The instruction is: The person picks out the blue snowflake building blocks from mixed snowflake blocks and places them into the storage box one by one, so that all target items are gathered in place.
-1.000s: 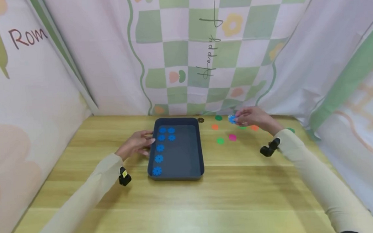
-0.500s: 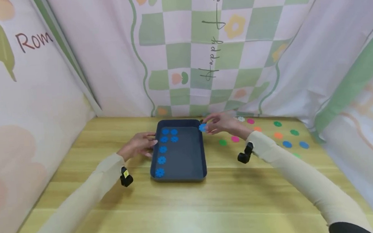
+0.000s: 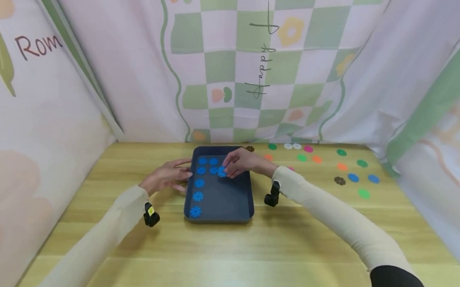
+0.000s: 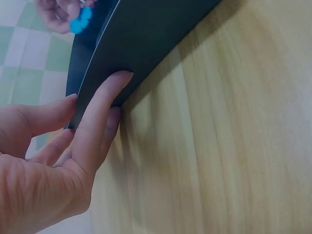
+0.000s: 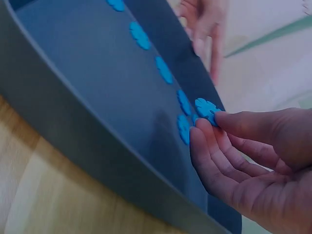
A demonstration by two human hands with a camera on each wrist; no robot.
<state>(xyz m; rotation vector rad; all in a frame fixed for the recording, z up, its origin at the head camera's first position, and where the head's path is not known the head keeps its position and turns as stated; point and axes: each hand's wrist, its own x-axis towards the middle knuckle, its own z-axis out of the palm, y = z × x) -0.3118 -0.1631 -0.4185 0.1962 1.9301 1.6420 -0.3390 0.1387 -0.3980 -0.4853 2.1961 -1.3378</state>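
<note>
Over the dark grey rectangular tray (image 3: 226,205), my right hand (image 3: 242,161) pinches a blue interlocking disc (image 5: 207,109) with a notched, flower-like edge between thumb and fingers. More blue discs (image 3: 197,196) lie flat inside the tray, in a column along its left wall with two more beside the far end. The left hand (image 3: 166,177) is at the tray's left side. In the left wrist view, its fairly straight fingers (image 4: 100,107) touch the outer wall and rim. The held disc hides part of the tray floor near the far paired discs.
Right of the tray, loose discs are scattered on the wooden table (image 3: 299,244): green (image 3: 363,193), orange (image 3: 342,167), brown (image 3: 339,180), blue (image 3: 373,178), pink (image 3: 308,149) and white (image 3: 296,146). A patterned curtain (image 3: 249,72) hangs behind the table.
The right hand has carried the blue disc leftward, from among the loose discs, past the tray's right rim, to above its far part. The left hand has stayed at the tray's left side.
</note>
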